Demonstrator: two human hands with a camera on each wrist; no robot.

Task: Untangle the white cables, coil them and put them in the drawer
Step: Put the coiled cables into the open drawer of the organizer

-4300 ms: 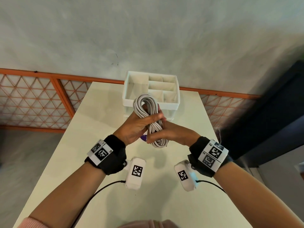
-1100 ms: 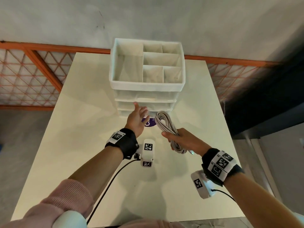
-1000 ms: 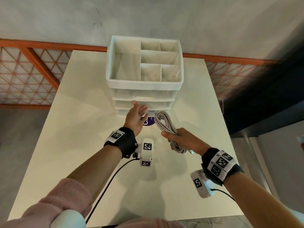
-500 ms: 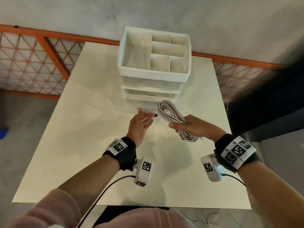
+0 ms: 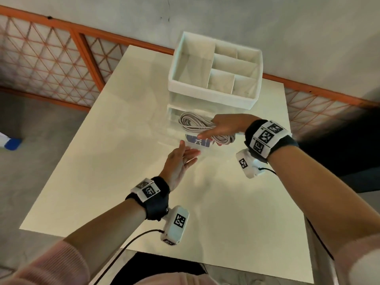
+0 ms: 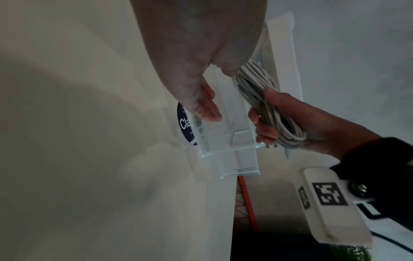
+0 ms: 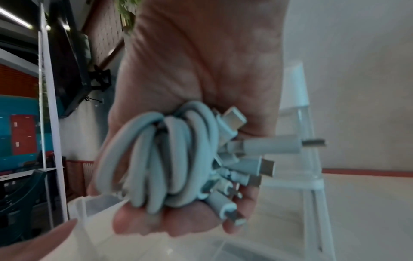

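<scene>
A coil of white cables hangs just above a clear drawer that stands pulled out from the bottom of the white organizer. My right hand grips the coil round its middle. In the right wrist view the coil fills my right hand, with several plugs sticking out to the right. My left hand is open, fingers straight, at the drawer's front edge. From the left wrist, the left hand lies beside the drawer, and the coil is over it.
The organizer stands at the far middle of a pale table, its top tray split into open compartments. A blue round sticker shows through the drawer. An orange lattice fence runs behind the table. A blue object lies on the floor at left.
The clear drawer has slid out toward me with my left hand at its front. My right hand has carried the coil forward and left, over the drawer.
</scene>
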